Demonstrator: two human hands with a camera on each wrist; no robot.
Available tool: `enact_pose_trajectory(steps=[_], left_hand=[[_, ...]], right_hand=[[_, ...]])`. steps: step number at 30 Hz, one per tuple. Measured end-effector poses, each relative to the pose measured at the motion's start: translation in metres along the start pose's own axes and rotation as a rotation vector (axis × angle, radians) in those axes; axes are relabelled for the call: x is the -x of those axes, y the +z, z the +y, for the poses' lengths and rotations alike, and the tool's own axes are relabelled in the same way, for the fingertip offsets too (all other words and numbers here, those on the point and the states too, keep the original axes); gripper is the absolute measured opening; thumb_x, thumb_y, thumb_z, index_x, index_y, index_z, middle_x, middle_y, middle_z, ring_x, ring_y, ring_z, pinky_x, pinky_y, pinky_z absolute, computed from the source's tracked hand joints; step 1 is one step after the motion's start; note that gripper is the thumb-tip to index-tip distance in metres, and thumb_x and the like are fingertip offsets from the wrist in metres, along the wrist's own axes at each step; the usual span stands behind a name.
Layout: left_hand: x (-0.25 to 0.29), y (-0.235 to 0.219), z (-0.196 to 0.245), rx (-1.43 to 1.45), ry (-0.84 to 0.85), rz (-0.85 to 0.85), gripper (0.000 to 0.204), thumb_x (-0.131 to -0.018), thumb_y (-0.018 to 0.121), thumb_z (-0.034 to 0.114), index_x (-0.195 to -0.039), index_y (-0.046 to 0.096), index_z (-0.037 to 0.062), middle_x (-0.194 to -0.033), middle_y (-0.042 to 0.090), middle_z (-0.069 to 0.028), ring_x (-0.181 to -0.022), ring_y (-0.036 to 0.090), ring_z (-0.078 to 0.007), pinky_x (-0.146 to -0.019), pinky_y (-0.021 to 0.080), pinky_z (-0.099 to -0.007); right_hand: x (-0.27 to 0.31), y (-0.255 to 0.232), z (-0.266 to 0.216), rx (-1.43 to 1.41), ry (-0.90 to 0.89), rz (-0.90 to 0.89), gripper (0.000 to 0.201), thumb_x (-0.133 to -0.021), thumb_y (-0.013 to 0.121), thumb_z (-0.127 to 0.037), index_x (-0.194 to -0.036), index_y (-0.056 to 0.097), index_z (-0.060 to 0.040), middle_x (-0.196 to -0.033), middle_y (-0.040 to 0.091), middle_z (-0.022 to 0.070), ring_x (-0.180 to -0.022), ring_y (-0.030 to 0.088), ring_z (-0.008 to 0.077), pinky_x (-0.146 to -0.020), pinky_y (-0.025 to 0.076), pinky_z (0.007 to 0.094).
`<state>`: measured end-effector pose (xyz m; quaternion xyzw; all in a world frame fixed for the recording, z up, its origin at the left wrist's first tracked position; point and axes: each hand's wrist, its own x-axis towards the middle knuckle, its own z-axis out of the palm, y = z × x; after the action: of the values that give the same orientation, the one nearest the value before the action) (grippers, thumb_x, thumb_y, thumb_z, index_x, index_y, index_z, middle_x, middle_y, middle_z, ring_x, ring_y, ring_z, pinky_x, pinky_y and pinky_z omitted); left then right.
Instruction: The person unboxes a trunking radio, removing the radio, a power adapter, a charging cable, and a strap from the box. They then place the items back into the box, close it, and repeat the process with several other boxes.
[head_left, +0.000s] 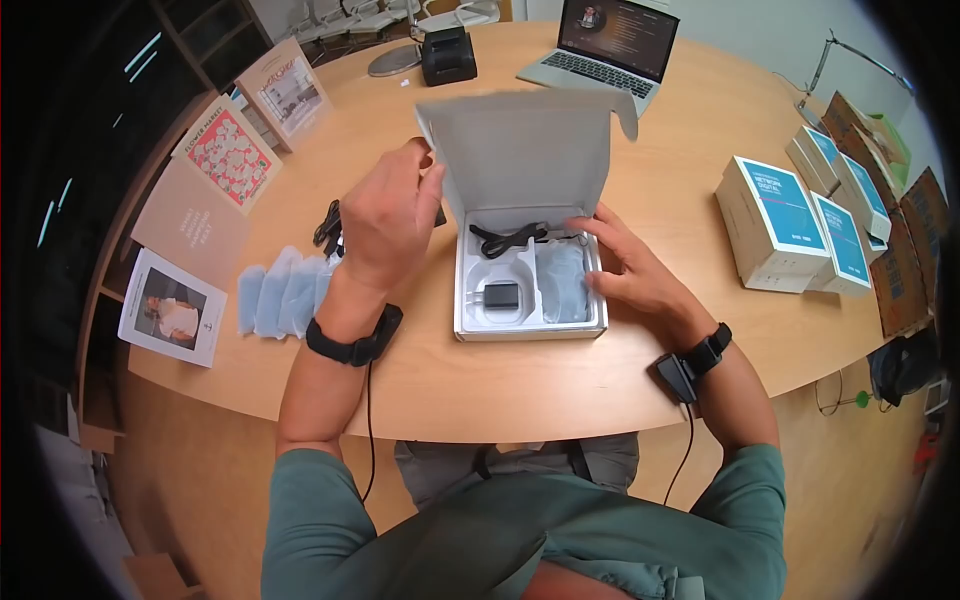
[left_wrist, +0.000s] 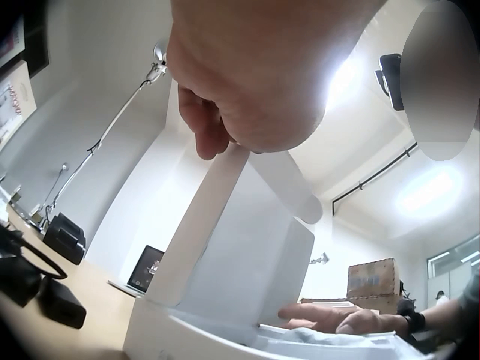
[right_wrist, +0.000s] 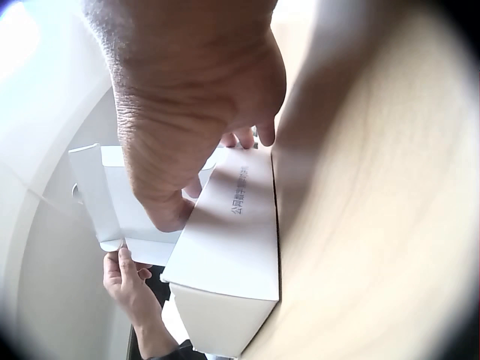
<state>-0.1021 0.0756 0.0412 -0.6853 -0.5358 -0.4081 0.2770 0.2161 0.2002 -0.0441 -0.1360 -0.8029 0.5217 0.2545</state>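
1. Head view. We find the white box [head_left: 530, 336] at the centre of the frame, on the table [head_left: 700, 130], its lid [head_left: 530, 150] raised upright. A black cable [head_left: 510, 240] lies along the upper part of the interior, a plug adapter [head_left: 502, 297] sits in the lower-left compartment, and a bluish wrapped packet [head_left: 563, 285] fills the right-hand compartment.

2. Same view, hands. The left hand [head_left: 395, 215], left of centre, pinches the lid's left edge. The right hand [head_left: 640, 270], right of centre, reaches over the box's right rim with fingers spread and fairly straight, its tips at the packet. Similar wrapped packets [head_left: 290, 295] lie at centre left; printed cartons [head_left: 775, 225] stand at the right.

3. Left wrist view. The left hand fills the upper centre, fingertips at the lid's edge; we cannot see the full grip. The right hand appears at lower right, extended over the packet.

4. Right wrist view. The lid corner is between the left hand's fingers at lower left. Printed characters [right_wrist: 240, 191] mark the box's side wall at centre.

5. Assessment. We judge the step in hand to be steadying the lid while the packet is handled in its compartment. The next move calls for a light hold on the lid, and right fingers clear of the rim before any folding.
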Motion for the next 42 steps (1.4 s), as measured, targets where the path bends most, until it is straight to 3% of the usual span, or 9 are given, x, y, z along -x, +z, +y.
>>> enact_pose_trajectory(steps=[6, 13, 17, 24, 26, 32, 38, 40, 42], left_hand=[[0.014, 0.025, -0.001, 0.041, -0.137, -0.21, 0.062, -0.1, 0.075, 0.014, -0.156, 0.051, -0.0004, -0.135, 0.07, -0.0269, -0.119, 0.071, -0.04, -0.098, 0.058, -0.0472], [0.04, 0.045, -0.001, -0.005, -0.103, -0.735, 0.039, -0.097, 0.077, 0.015, -0.129, 0.061, 0.0008, -0.117, 0.072, -0.0241, -0.112, 0.066, -0.0469, -0.098, 0.053, -0.0548], [0.036, 0.038, 0.006, 0.015, -0.163, -0.752, 0.035, -0.096, 0.077, 0.014, -0.127, 0.065, 0.0022, -0.111, 0.073, -0.0214, -0.108, 0.066, -0.0452, -0.096, 0.054, -0.0526], [0.041, 0.049, 0.012, 0.293, 0.119, -0.703, 0.035, -0.089, 0.078, 0.008, -0.123, 0.072, 0.0064, -0.107, 0.077, -0.0125, -0.106, 0.071, -0.0353, -0.09, 0.056, -0.0493], [0.044, 0.052, 0.02, 0.093, 0.182, -0.744, 0.031, -0.087, 0.08, 0.01, -0.117, 0.074, 0.0092, -0.102, 0.077, -0.0076, -0.106, 0.071, -0.0314, -0.091, 0.053, -0.0465], [0.049, 0.049, 0.025, -0.01, 0.122, -0.747, 0.025, -0.092, 0.081, 0.018, -0.113, 0.07, 0.0086, -0.094, 0.073, -0.0094, -0.1, 0.07, -0.0315, -0.087, 0.05, -0.0479], [0.024, 0.028, 0.023, 0.205, -0.228, -0.719, 0.019, -0.097, 0.078, 0.022, -0.107, 0.071, 0.0061, -0.092, 0.071, -0.0156, -0.093, 0.069, -0.038, -0.083, 0.053, -0.0514], [0.013, 0.013, -0.003, 0.261, -0.354, -0.506, 0.019, -0.098, 0.076, 0.021, -0.108, 0.072, 0.0051, -0.095, 0.073, -0.0185, -0.093, 0.07, -0.0418, -0.082, 0.055, -0.0522], [0.006, -0.006, -0.038, -0.083, -0.259, -0.516, 0.022, -0.097, 0.076, 0.021, -0.111, 0.073, 0.0044, -0.1, 0.076, -0.0201, -0.096, 0.073, -0.0425, -0.083, 0.057, -0.0518]], right_hand=[[0.004, -0.003, 0.003, 0.064, 0.098, 0.076, 0.097, -0.082, 0.077, -0.02, -0.17, 0.038, -0.008, -0.172, 0.037, 0.0234, -0.162, 0.033, 0.0402, -0.135, 0.026, 0.0495], [0.004, -0.007, 0.007, 0.227, 0.239, 0.191, 0.094, -0.087, 0.083, -0.033, -0.165, 0.042, -0.0007, -0.152, 0.055, 0.0247, -0.138, 0.057, 0.0376, -0.119, 0.045, 0.047], [0.002, -0.004, 0.016, 0.256, 0.254, 0.235, 0.082, -0.09, 0.081, -0.035, -0.157, 0.052, 0.0032, -0.142, 0.062, 0.0246, -0.129, 0.063, 0.0337, -0.11, 0.05, 0.043], [0.002, -0.001, 0.008, 0.212, 0.188, 0.234, 0.075, -0.093, 0.081, -0.025, -0.155, 0.053, 0.0045, -0.132, 0.07, 0.0216, -0.117, 0.07, 0.0285, -0.103, 0.055, 0.0386], [0.005, 0.002, 0.004, 0.149, 0.197, 0.23, 0.072, -0.094, 0.082, -0.021, -0.155, 0.054, 0.0045, -0.132, 0.071, 0.0191, -0.115, 0.071, 0.0264, -0.102, 0.056, 0.0381], [0.004, 0.01, -0.001, 0.214, 0.162, 0.181, 0.076, -0.094, 0.083, -0.021, -0.158, 0.052, 0.0052, -0.138, 0.069, 0.0201, -0.121, 0.069, 0.0249, -0.106, 0.054, 0.0378], [0.004, 0.011, -0.002, 0.154, 0.201, 0.206, 0.077, -0.094, 0.083, -0.021, -0.158, 0.05, 0.0069, -0.139, 0.068, 0.0209, -0.122, 0.069, 0.0248, -0.106, 0.055, 0.0378], [0.005, 0.012, -0.002, 0.103, 0.236, 0.205, 0.077, -0.094, 0.083, -0.022, -0.158, 0.05, 0.0067, -0.138, 0.069, 0.0207, -0.121, 0.07, 0.0252, -0.106, 0.055, 0.0375], [0.006, 0.012, -0.002, 0.121, 0.217, 0.211, 0.077, -0.094, 0.084, -0.022, -0.157, 0.051, 0.0066, -0.136, 0.069, 0.0207, -0.12, 0.07, 0.0253, -0.106, 0.055, 0.0375]])
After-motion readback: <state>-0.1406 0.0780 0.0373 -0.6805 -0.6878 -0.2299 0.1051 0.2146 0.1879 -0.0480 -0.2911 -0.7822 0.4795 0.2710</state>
